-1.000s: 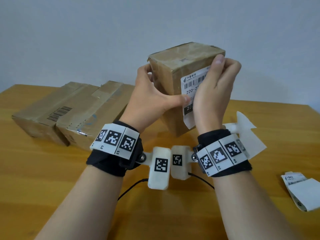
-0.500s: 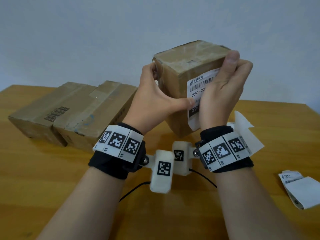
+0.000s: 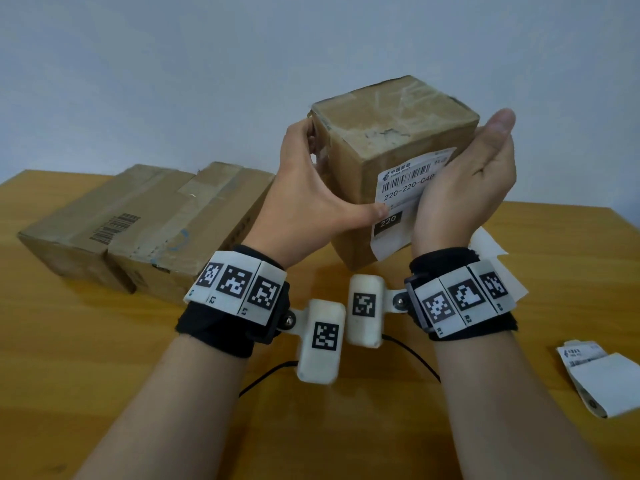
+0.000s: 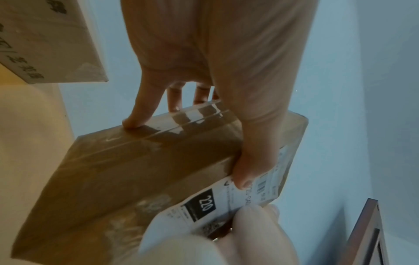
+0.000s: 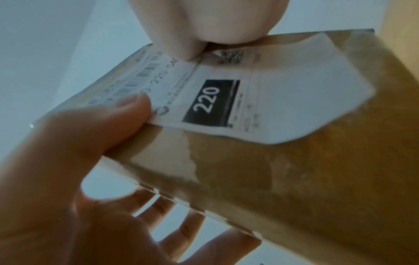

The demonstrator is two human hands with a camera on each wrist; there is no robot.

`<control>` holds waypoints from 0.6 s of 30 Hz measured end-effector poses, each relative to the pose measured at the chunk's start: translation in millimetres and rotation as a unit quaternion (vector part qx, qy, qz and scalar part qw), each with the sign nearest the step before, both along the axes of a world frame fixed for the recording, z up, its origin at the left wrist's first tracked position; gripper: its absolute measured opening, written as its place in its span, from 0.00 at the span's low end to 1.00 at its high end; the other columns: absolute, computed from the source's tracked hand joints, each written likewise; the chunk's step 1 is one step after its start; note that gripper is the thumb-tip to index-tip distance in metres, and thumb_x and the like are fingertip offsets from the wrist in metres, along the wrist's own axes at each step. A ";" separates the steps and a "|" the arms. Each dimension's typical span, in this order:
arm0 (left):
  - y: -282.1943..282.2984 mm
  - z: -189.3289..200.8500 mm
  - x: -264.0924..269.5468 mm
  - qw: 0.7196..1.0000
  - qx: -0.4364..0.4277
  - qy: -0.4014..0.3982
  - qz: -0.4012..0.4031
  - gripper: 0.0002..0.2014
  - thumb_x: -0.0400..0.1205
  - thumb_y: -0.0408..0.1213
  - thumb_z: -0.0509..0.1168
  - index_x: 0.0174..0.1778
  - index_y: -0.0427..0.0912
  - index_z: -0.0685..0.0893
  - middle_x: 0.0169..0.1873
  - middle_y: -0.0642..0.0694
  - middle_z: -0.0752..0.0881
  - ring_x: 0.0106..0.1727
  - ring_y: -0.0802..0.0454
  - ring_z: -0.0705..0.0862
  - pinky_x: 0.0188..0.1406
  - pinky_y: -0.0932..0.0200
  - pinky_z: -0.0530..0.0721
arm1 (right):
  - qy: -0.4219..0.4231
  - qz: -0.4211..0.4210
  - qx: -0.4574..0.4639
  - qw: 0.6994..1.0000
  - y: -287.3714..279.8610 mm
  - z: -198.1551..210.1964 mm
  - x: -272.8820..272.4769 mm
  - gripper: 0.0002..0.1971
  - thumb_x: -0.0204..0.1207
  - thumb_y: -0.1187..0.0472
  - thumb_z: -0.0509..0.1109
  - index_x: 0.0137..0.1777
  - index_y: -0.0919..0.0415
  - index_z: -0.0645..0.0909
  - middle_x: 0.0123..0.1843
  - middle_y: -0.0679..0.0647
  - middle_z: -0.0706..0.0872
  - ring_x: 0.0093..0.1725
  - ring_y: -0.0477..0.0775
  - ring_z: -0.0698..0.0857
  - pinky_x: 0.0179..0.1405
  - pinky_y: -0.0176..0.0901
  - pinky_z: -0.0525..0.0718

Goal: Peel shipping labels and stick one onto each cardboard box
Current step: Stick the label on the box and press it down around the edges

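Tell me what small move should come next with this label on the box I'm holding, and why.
Probably sweep the right hand down over the shipping label to press its lower end flat. The left hand grips the cardboard box with its thumb pinning the label's edge, but the bottom corner looks lifted off the cardboard in the right wrist view, so it does not seem fully stuck yet.

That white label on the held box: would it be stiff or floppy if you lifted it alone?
Probably floppy: the label is thin paper, and its lower end curls off the box. Likely light too. It seems to cling where the left hand thumb presses it.
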State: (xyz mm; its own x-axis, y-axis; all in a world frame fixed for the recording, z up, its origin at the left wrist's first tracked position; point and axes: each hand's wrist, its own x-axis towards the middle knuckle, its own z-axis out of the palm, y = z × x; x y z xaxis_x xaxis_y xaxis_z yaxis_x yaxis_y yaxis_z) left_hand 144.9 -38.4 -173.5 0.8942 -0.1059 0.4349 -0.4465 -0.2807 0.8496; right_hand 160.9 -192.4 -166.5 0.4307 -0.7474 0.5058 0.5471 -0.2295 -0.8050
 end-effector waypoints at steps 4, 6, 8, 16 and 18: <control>4.1 2.7 0.9 1.000 0.004 0.004 0.004 0.53 0.65 0.38 0.90 0.81 0.47 0.65 0.69 0.59 0.73 0.65 0.71 0.78 0.60 0.80 0.80 | 0.028 0.025 -0.010 0.999 -0.3 1.4 -0.6 0.23 0.95 0.53 0.51 0.37 0.56 0.73 0.32 0.45 0.80 0.33 0.44 0.80 0.37 0.33 0.79; 6.7 2.9 2.2 1.000 0.006 0.007 0.016 0.54 0.65 0.40 0.90 0.83 0.48 0.65 0.71 0.58 0.74 0.72 0.62 0.78 0.65 0.73 0.83 | 0.030 0.056 -0.022 0.998 3.6 2.8 -3.2 0.23 0.95 0.52 0.49 0.44 0.62 0.78 0.36 0.47 0.83 0.37 0.43 0.83 0.40 0.32 0.81; 9.0 2.1 3.2 1.000 -0.001 0.015 0.026 0.54 0.64 0.41 0.91 0.83 0.48 0.65 0.71 0.57 0.75 0.74 0.58 0.78 0.67 0.66 0.85 | 0.023 0.062 -0.055 0.996 10.6 3.5 -4.6 0.20 0.94 0.52 0.48 0.48 0.58 0.78 0.40 0.45 0.83 0.40 0.39 0.83 0.43 0.32 0.81; -3.4 1.1 0.4 1.000 -0.006 -0.012 0.012 0.53 0.66 0.41 0.90 0.81 0.40 0.66 0.70 0.55 0.75 0.62 0.76 0.78 0.57 0.81 0.78 | -0.017 0.013 -0.101 0.995 23.7 3.3 -3.3 0.14 0.88 0.43 0.49 0.53 0.52 0.68 0.46 0.47 0.78 0.44 0.48 0.79 0.47 0.42 0.80; -6.5 1.0 -0.6 1.000 -0.002 -0.025 0.011 0.52 0.66 0.40 0.90 0.81 0.40 0.66 0.71 0.54 0.76 0.63 0.78 0.77 0.57 0.83 0.75 | -0.021 0.006 -0.070 0.997 21.5 5.8 -3.4 0.15 0.88 0.44 0.49 0.51 0.54 0.68 0.43 0.43 0.75 0.40 0.43 0.77 0.44 0.36 0.78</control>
State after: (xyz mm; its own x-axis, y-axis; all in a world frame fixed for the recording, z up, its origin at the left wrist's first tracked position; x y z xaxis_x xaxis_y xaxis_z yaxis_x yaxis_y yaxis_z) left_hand 144.3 -44.9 -172.4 0.8733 -0.0852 0.4796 -0.4824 -0.2883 0.8271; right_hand 157.6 -170.9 -160.7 0.4159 -0.6627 0.6228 0.5827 -0.3316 -0.7420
